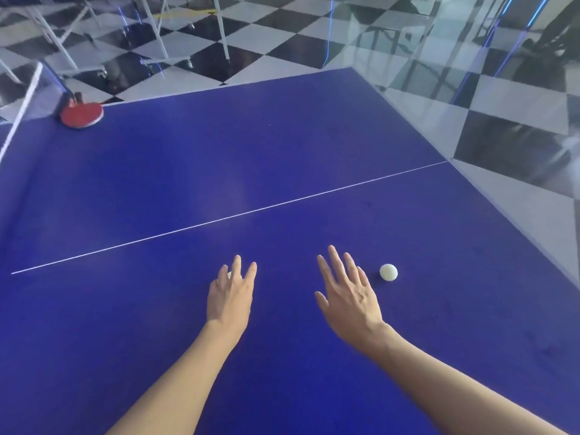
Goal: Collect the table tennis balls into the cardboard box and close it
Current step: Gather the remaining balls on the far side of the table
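A white table tennis ball (388, 272) lies on the blue table (219, 171), just right of my right hand (348, 293). That hand hovers palm down with fingers spread and holds nothing. My left hand (232, 293) reaches forward with straight fingers over a second white ball (229, 275), of which only a sliver shows between the fingers. I cannot tell whether the fingers touch it. No cardboard box is in view.
A red paddle (82, 114) lies at the far left by the net post (64, 95). A white centre line (229, 218) crosses the table. The table's right edge (502, 215) drops to a checkered floor; metal table legs (157, 36) stand beyond.
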A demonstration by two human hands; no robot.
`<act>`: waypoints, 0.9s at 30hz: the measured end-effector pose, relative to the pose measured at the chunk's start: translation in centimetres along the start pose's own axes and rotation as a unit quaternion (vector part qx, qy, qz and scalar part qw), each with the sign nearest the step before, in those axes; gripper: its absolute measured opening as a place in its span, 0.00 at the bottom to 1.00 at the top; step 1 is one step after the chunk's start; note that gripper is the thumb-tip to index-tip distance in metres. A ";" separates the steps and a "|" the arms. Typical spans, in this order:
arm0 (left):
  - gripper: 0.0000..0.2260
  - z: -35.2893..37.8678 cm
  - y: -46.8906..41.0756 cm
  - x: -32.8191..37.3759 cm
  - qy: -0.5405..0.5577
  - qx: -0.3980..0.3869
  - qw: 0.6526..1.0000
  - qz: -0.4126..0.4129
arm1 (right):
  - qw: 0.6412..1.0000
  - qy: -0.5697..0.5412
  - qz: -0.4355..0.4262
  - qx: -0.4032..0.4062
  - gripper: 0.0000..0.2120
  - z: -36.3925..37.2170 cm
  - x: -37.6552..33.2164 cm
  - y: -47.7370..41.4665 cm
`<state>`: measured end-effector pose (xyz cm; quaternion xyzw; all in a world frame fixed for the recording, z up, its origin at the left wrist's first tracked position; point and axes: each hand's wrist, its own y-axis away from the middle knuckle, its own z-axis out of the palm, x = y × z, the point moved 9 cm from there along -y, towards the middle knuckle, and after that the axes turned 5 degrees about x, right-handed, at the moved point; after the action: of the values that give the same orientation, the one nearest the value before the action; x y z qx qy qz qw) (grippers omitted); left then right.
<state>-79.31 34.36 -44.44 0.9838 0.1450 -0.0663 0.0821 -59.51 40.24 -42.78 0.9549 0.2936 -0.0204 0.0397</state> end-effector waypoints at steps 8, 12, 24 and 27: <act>0.29 4.5 -2.6 -0.8 -0.020 -0.097 0.995 -0.015 | 1.000 -0.005 0.005 -0.002 0.33 2.7 1.8 -3.3; 0.21 4.7 -2.8 -0.6 -0.027 -0.086 0.996 -0.019 | 0.999 0.019 0.016 -0.020 0.33 4.3 3.1 -3.5; 0.23 -0.4 -5.4 5.6 0.075 0.032 0.995 0.054 | 0.972 0.154 0.127 -0.122 0.41 5.2 11.9 -3.3; 0.17 -1.4 -5.4 7.0 0.093 0.058 0.991 0.072 | 0.972 0.133 0.147 -0.129 0.33 5.4 12.9 -2.7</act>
<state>-74.09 41.61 -44.94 0.9967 0.0765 0.0233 0.0156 -50.45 49.21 -49.18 0.9687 0.1524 0.1505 0.1257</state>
